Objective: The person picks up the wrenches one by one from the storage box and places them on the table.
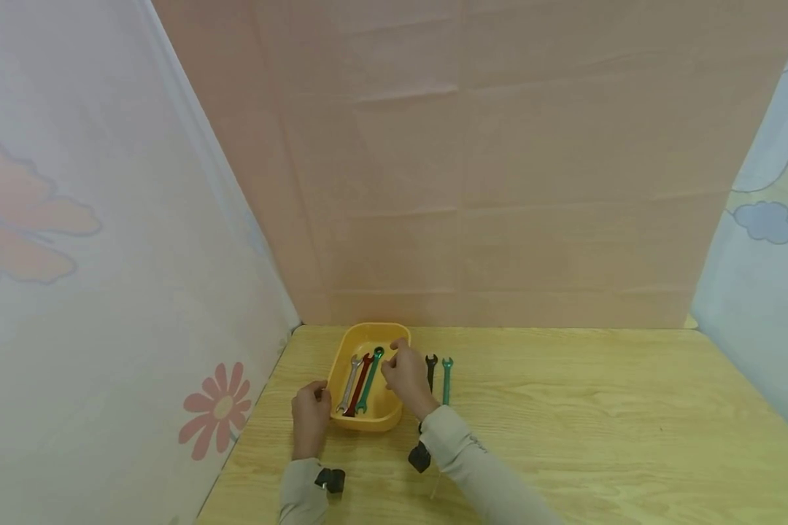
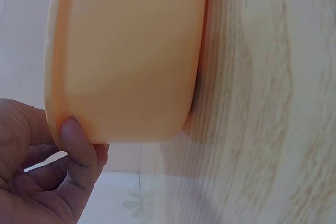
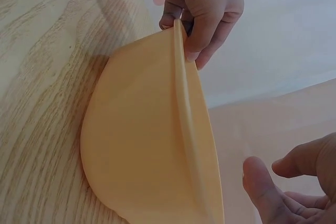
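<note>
A yellow plastic basin [image 1: 386,421] stands on the table at the left. My left hand [image 1: 311,414] pinches its rim at the near left corner, with the thumb against the outer wall in the left wrist view. Inside the basin a silver wrench [image 1: 349,386], a red wrench [image 1: 360,383] and a green wrench [image 1: 371,380] lie side by side. My right hand [image 1: 408,375] hovers over the basin's right side, its thumb and fingers apart and holding nothing. In the right wrist view this hand [image 3: 294,187] is beside the rim.
To the basin's right, a black wrench [image 1: 430,368] and a teal wrench [image 1: 447,379] lie on the wooden table [image 1: 597,415], partly hidden by my right arm. A pinkish-brown cloth [image 1: 499,182] hangs behind the table, and a patterned sheet [image 1: 138,255] hangs at the left.
</note>
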A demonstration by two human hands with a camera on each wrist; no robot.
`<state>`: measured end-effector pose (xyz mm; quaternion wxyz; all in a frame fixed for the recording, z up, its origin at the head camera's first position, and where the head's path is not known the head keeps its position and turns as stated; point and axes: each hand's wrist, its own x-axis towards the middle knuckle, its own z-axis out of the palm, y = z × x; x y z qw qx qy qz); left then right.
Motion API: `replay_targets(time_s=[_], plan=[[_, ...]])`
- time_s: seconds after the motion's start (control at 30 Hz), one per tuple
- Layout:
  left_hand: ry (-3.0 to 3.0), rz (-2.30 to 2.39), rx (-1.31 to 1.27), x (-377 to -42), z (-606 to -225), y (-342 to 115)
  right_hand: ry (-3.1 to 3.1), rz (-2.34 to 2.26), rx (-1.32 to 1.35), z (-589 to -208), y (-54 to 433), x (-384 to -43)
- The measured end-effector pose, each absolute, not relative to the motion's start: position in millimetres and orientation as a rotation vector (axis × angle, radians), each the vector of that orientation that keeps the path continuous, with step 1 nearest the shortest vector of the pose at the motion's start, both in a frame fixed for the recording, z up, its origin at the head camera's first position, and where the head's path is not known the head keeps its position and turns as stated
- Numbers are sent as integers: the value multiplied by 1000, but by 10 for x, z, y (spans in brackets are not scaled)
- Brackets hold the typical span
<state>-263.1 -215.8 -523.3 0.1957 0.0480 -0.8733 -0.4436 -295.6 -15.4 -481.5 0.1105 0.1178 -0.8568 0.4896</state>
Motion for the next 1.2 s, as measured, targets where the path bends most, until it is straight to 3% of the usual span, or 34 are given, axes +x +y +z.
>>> replay_targets(time_s=[1.2], plan=[[-2475,-1243,180,-2653,-5240,-2160,-2562,1534,279,-4963,-277,-3034]])
